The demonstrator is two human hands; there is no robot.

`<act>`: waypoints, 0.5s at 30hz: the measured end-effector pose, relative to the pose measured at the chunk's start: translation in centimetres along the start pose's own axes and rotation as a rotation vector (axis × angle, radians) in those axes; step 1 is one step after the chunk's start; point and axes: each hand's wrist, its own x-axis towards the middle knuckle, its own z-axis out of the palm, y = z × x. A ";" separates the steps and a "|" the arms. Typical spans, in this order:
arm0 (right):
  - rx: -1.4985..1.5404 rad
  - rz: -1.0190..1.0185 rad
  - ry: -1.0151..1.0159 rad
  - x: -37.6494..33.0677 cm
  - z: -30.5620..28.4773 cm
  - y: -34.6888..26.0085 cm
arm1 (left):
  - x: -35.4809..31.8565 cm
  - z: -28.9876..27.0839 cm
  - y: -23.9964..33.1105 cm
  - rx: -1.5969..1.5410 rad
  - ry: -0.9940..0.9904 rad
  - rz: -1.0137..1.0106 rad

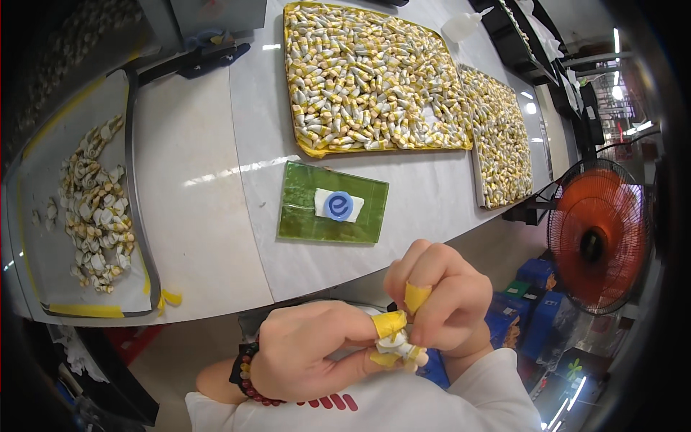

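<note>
Pinching a small white-and-yellow piece (394,347) between thumb and forefinger, the left hand (317,353) holds it in front of the person's shirt (425,399), just off the near edge of the table (198,223). The right hand (445,291) is curled close, fingertips at the piece's upper side; whether they grip it I cannot tell. Yellow wraps cover several fingertips and hide part of the piece. Between the hands and the large, packed tray (381,150) lies a green slab (297,209), bearing a white paper scrap (320,208) and a blue disc (337,206). A second filled tray (478,180) adjoins the large one; beyond stands a white squeeze bottle (461,27). Leftward, a shallow tray (47,187) holds a loose heap of pieces (101,216). An orange fan (608,216) and blue bins (541,324) crowd the right.
</note>
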 end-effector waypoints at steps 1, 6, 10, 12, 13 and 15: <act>-0.003 0.011 0.010 0.0 0.1 0.0 | 0.1 -0.1 0.0 0.008 -0.008 -0.016; -0.064 0.015 0.018 0.1 0.0 -0.3 | 0.5 -0.3 -0.1 -0.023 -0.043 -0.068; -0.155 -0.003 -0.007 0.2 -0.2 -0.5 | 0.9 -0.5 0.2 -0.041 -0.177 -0.132; -0.145 -0.017 -0.023 0.4 -0.2 -0.3 | 0.8 -0.4 0.0 -0.040 -0.178 -0.121; -0.129 -0.018 -0.029 0.5 -0.1 -0.2 | 0.8 -0.4 0.0 -0.044 -0.183 -0.124; -0.094 -0.010 -0.041 0.5 -0.1 -0.2 | 0.8 -0.6 0.0 -0.052 -0.195 -0.131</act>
